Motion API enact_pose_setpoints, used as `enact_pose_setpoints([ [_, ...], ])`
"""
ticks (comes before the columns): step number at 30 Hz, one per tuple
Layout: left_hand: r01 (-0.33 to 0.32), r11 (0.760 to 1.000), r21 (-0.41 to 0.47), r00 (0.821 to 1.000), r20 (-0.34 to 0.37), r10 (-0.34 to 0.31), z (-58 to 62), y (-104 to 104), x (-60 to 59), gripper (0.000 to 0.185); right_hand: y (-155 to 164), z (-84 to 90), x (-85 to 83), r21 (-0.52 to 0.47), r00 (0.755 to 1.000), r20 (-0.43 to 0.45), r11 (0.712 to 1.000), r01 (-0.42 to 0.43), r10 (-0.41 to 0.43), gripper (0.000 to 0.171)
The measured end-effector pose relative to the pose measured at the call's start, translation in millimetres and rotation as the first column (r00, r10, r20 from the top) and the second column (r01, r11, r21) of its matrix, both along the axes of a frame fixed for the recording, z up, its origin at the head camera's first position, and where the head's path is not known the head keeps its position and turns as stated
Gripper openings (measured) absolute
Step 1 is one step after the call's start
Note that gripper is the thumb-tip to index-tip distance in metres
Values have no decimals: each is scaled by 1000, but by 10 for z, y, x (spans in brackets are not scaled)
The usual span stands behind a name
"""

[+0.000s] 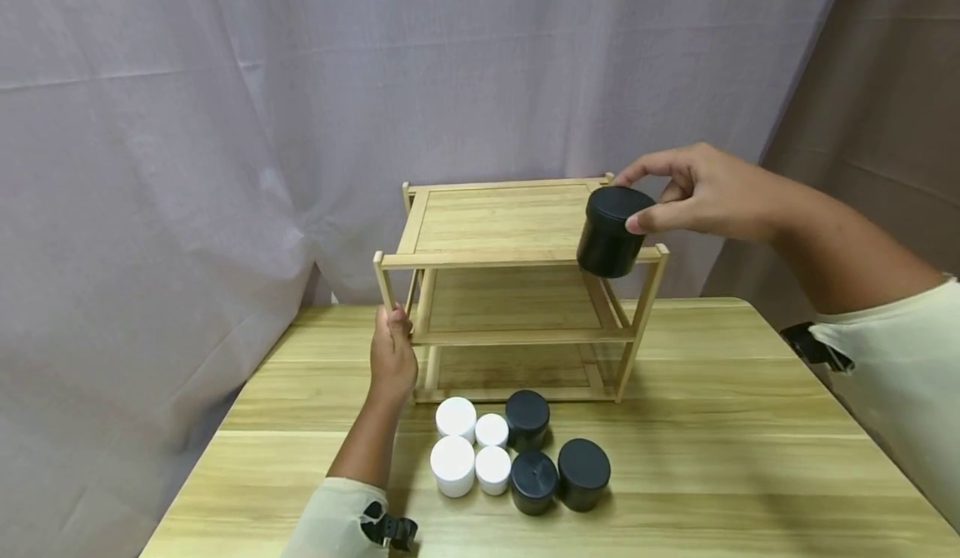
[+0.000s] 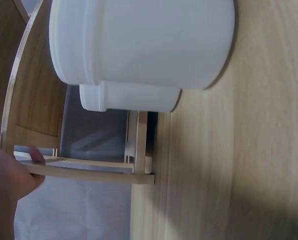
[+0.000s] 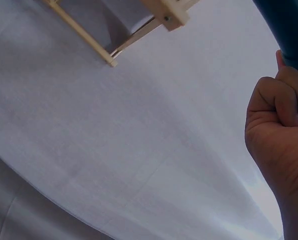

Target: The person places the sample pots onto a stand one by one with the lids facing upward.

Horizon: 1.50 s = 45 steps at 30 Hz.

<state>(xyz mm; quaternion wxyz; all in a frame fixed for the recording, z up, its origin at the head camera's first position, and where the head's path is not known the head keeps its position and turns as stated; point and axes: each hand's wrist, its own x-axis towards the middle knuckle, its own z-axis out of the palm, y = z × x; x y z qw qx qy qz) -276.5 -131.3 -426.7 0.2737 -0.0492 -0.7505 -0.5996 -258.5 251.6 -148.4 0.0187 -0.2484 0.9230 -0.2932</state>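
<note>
My right hand (image 1: 705, 191) pinches a black lidded jar (image 1: 617, 233) between thumb and fingers, in front of the rack's upper right corner. In the right wrist view only part of that dark jar (image 3: 289, 30) shows, at the top right. A wooden three-tier rack (image 1: 525, 337) stands on the table. My left hand (image 1: 393, 354) grips the rack's front left post; in the left wrist view its fingers (image 2: 36, 155) wrap round the wood. Before the rack stand several white lidded jars (image 1: 453, 462) and three black ones (image 1: 583, 473), all upright.
The wooden table (image 1: 712, 441) runs out to both sides of the rack. A grey curtain (image 1: 487, 67) hangs close behind it, and darker cloth (image 1: 885, 125) hangs at the right. In the left wrist view, a white jar (image 2: 159, 40) stands near the rack.
</note>
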Motion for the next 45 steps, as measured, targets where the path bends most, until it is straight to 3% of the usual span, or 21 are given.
enact_pose_setpoints([
  [11,40,998,46,999,-24,-39,-45,6,-57,61,-123,119,-316,54,990,0,989,138,-138,53],
  [18,59,995,75,998,1,-59,-54,31,-59,44,-97,119,-557,52,981,23,980,192,-194,56],
  [26,31,997,71,1000,-5,-30,-45,39,-61,41,-83,129,-761,72,975,49,974,213,-217,65],
  [33,21,997,68,999,-44,-18,-56,91,-59,54,-112,157,-899,136,972,113,972,191,-207,70],
  [39,14,998,56,997,-70,-10,-72,118,-54,73,-110,197,-1005,101,958,202,978,185,-202,74],
  [45,5,999,54,996,-88,0,-70,131,-65,77,-57,198,-1056,75,950,241,980,185,-198,77],
])
